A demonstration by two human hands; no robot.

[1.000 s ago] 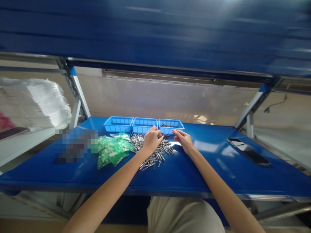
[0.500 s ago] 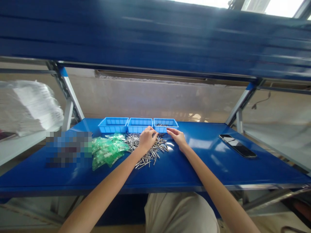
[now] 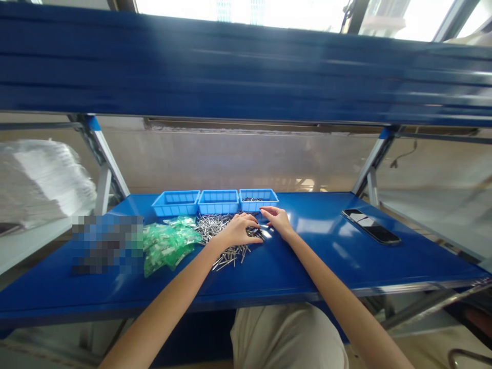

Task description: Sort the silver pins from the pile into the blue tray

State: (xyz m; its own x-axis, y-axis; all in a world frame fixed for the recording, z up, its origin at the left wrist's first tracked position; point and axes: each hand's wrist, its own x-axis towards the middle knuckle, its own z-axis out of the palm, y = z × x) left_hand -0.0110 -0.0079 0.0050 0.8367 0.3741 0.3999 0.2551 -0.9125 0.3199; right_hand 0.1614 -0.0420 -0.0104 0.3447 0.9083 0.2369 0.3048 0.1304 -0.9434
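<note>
Metal pins [image 3: 220,237] lie in a loose silvery heap on the blue table [image 3: 292,266], just in front of a row of three light-blue trays. In the head view, the only one there is, the left hand [image 3: 237,230] rests palm down on the right part of that heap, fingers spread and slightly curled over the pins; whether any pin is pinched between them cannot be told. The right hand [image 3: 277,220] lies just beside it to the right, at the edge of the heap, fingers stretched toward the left hand and touching the table or the outermost pins; it looks relaxed, and a grasp cannot be made out. The left tray [image 3: 176,203] and the middle tray [image 3: 218,201] show only their ribbed walls, while the right tray [image 3: 258,199] holds a few small dark pieces and stands right behind the right hand. Green plastic bags [image 3: 167,245] are piled to the left of the pins, touching the heap. A dark phone [image 3: 370,226] lies flat, well apart to the right. A blue shelf [image 3: 246,72] runs overhead.
</note>
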